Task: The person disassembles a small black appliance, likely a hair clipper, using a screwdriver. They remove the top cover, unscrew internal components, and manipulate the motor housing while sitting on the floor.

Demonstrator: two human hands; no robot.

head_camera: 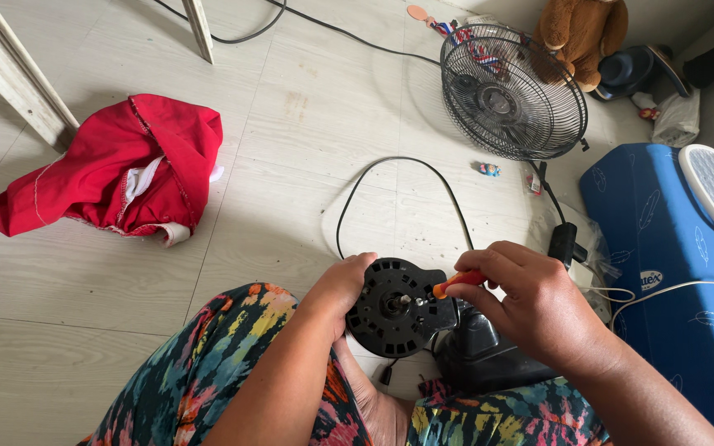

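I'm mid-unscrewing: my left hand grips the motor on my lap, my right hand is closed around the screwdriver. Next calls for steady turning, I judge.

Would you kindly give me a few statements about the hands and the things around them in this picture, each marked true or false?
1. The right hand holds an orange-handled screwdriver against the black fan motor housing. True.
2. The left hand rests flat on the floor. False: it grips the left edge of the motor housing.
3. The fan grille lies detached on the floor, apart from the housing. True.
4. The red cloth lies on the blue mattress. False: it lies on the floor at the left, far from the mattress.
5. A brown plush toy sits beyond the grille. True.
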